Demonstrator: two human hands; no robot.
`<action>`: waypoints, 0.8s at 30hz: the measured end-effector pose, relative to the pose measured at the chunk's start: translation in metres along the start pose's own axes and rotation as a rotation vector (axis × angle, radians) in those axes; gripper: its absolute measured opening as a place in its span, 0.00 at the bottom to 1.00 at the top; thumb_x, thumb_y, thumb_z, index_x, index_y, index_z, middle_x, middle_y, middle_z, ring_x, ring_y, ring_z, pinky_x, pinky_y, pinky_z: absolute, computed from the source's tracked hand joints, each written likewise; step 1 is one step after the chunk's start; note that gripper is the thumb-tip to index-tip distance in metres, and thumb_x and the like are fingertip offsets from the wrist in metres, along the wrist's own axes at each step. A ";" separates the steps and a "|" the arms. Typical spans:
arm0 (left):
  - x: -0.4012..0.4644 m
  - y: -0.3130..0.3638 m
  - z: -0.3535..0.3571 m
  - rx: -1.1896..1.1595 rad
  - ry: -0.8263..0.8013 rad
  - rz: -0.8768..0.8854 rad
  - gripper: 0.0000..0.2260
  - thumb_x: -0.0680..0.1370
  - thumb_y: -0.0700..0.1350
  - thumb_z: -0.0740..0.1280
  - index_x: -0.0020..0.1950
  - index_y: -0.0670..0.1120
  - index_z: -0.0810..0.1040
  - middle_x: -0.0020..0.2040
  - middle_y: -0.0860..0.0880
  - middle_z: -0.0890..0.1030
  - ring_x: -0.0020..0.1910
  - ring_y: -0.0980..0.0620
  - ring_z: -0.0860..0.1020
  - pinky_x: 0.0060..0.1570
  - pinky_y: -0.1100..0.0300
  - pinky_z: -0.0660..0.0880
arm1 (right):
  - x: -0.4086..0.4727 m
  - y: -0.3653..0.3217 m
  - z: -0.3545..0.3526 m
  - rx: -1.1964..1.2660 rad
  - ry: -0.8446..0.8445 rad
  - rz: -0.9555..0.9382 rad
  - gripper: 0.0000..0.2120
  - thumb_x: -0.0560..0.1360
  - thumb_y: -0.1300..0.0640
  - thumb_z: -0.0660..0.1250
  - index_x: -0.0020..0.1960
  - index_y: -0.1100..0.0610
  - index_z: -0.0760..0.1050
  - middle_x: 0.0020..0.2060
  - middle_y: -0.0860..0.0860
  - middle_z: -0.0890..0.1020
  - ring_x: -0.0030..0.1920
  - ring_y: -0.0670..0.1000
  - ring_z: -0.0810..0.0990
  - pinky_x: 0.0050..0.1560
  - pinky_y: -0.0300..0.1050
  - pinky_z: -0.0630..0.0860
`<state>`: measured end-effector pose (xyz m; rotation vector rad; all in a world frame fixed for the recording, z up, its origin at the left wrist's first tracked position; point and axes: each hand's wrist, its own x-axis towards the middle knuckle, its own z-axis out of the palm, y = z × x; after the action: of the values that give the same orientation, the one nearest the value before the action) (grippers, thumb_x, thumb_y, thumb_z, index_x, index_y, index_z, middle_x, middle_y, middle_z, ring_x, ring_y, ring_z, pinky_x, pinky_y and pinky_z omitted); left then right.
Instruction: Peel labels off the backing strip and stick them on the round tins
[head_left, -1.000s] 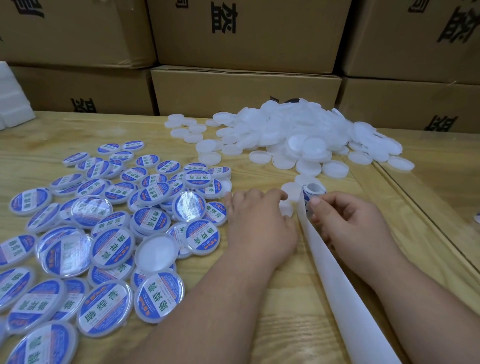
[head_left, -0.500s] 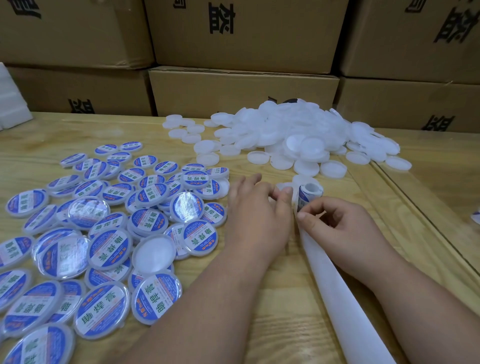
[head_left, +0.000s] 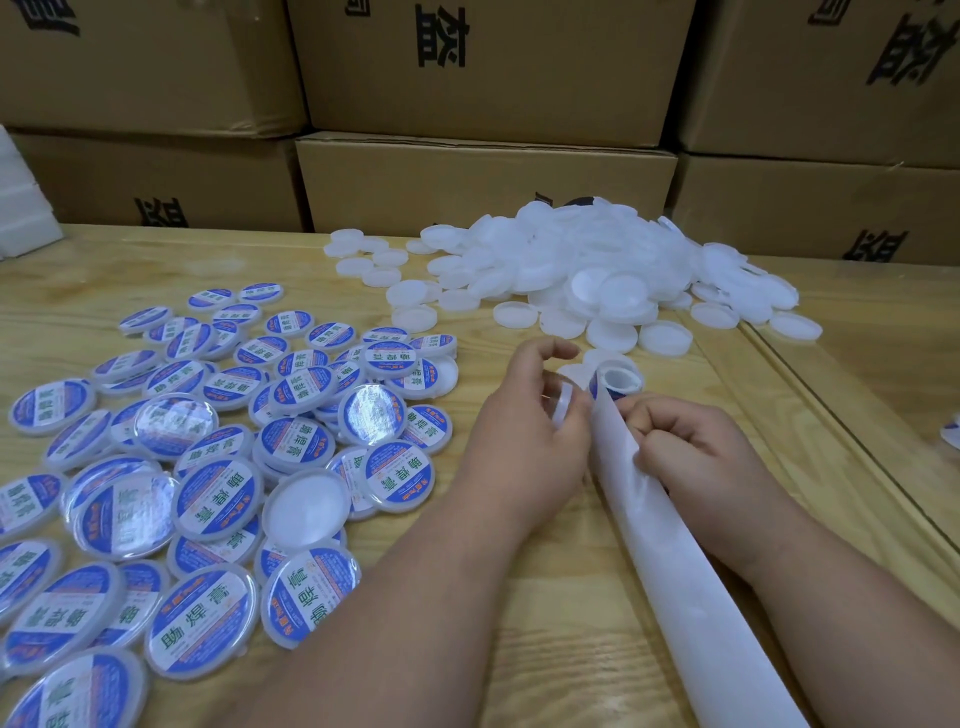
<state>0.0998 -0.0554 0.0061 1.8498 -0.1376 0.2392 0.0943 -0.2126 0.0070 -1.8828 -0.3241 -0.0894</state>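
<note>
The left hand (head_left: 524, 447) is pinching a blank white tin (head_left: 563, 410) on edge just above the worktop (head_left: 545, 649), while the right hand (head_left: 691, 457) is gripping the backing strip (head_left: 670, 561) beside its label roll (head_left: 618, 382). The strip's long axis is running from the roll toward the viewer. A label lifting crookedly risks creasing or landing off-centre on the tilted tin.
</note>
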 end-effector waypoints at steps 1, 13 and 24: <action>0.000 0.000 0.000 0.041 -0.017 0.021 0.13 0.81 0.46 0.65 0.59 0.63 0.72 0.46 0.61 0.81 0.43 0.65 0.79 0.38 0.75 0.70 | 0.000 0.000 0.000 0.018 0.002 0.005 0.07 0.63 0.61 0.58 0.33 0.65 0.62 0.38 0.70 0.70 0.38 0.66 0.66 0.42 0.52 0.59; -0.001 0.002 0.002 0.156 -0.043 0.103 0.12 0.81 0.43 0.66 0.63 0.55 0.78 0.58 0.61 0.81 0.60 0.62 0.76 0.61 0.65 0.72 | -0.004 -0.008 0.002 0.080 0.036 0.038 0.07 0.68 0.57 0.62 0.33 0.58 0.73 0.34 0.63 0.74 0.34 0.52 0.68 0.37 0.46 0.64; -0.001 -0.002 0.003 0.122 -0.036 0.090 0.12 0.79 0.45 0.68 0.59 0.60 0.78 0.52 0.63 0.81 0.55 0.64 0.78 0.58 0.61 0.75 | -0.003 -0.007 0.003 0.056 0.042 0.064 0.03 0.78 0.52 0.72 0.49 0.50 0.83 0.41 0.46 0.86 0.42 0.42 0.83 0.41 0.32 0.75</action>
<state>0.0994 -0.0574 0.0037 1.9722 -0.2356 0.2824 0.0894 -0.2079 0.0113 -1.8313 -0.2355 -0.0753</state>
